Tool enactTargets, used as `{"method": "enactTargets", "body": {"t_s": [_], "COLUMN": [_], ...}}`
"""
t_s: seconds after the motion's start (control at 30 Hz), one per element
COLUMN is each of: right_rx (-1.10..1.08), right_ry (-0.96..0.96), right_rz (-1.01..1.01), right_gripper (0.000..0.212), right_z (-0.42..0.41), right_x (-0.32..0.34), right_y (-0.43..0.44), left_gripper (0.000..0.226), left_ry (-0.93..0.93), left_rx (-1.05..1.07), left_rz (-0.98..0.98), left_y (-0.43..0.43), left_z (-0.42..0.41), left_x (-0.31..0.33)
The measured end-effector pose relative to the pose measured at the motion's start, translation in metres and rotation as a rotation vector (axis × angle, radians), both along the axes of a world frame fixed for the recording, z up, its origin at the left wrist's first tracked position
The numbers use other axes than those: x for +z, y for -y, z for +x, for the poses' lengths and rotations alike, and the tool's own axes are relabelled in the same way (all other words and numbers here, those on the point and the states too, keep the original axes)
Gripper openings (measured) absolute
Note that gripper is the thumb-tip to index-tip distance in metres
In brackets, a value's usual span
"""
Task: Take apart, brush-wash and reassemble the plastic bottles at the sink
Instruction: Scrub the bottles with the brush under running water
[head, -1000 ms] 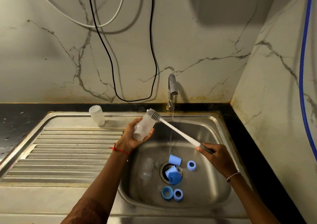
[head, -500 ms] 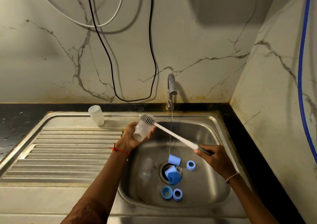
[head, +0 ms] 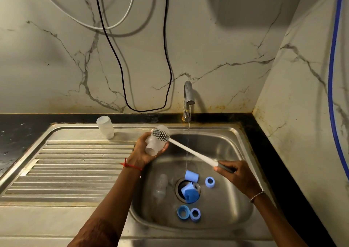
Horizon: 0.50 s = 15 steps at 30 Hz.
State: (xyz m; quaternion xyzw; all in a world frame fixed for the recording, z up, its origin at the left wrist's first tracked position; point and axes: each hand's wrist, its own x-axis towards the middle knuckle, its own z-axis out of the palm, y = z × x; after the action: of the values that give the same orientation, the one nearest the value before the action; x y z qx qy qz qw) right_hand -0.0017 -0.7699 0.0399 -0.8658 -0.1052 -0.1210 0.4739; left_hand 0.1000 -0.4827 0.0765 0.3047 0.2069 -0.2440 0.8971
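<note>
Since half a second ago the grey bristle head (head: 160,134) has slid a little lower across the outside of the held bottle, and the right hand (head: 236,176) has dropped slightly with it.

Left hand (head: 140,153): fingers curled round the translucent plastic bottle body (head: 153,148), held over the left rim of the stainless steel sink basin (head: 226,146), open mouth facing the camera. Right hand: pinching the grey grip of the long white-handled bottle brush (head: 188,149). The bristles lie on the outer wall near the closed end, not inside.

Risks, as judged:
- The bottle is wet and held one-handed, so sideways brush pressure could twist it free into the basin.
- The metal tap (head: 188,93) is running. Two light blue plastic caps (head: 189,192) sit in the drain opening (head: 178,190). They could wedge there, or block it so that the water rises.
- A brush flick could splash the black cable (head: 168,57) hanging on the wall.

Containers:
- The held bottle looks empty, though any water film inside cannot be read.
- The basin holds a clear plastic bottle lying on its side (head: 160,186), a blue cylindrical cap (head: 191,175) at the drain's edge, one blue ring (head: 210,182) to the right, and two blue rings (head: 188,212) near the front wall.
- A second translucent bottle body (head: 105,126) stands on the ridged drainboard (head: 75,161), apart from the rest. Its contents are not visible.
</note>
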Motion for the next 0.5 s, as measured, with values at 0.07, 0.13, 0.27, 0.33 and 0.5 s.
{"method": "enactTargets", "body": {"t_s": [0.07, 0.13, 0.27, 0.33, 0.5], "right_rx": [-0.068, -0.103, -0.017, 0.023, -0.006], "right_ry": [0.028, 0.022, -0.014, -0.016, -0.009], "right_rz": [-0.035, -0.066, -0.022, -0.004, 0.005], "right_gripper": [0.044, 0.045, 0.042, 0.045, 0.044], "right_z": [0.0016, 0.0041, 0.0011, -0.0016, -0.0004], "right_x": [0.0005, 0.0000, -0.0014, -0.0013, -0.0082], "right_y": [-0.0020, -0.0025, -0.0040, -0.0031, 0.0003], "left_gripper": [0.048, 0.049, 0.046, 0.045, 0.049], "left_ry": [-0.035, -0.051, -0.058, -0.069, -0.029], "left_rx": [-0.020, -0.026, 0.015, 0.038, -0.004], "left_rz": [-0.046, -0.077, -0.039, -0.008, -0.040], "left_y": [0.0016, 0.0024, 0.0013, 0.0005, 0.0000], "left_z": [-0.0018, -0.0026, 0.0014, 0.0033, -0.0005], "left_x": [0.0011, 0.0015, -0.0020, -0.0041, -0.0027]}}
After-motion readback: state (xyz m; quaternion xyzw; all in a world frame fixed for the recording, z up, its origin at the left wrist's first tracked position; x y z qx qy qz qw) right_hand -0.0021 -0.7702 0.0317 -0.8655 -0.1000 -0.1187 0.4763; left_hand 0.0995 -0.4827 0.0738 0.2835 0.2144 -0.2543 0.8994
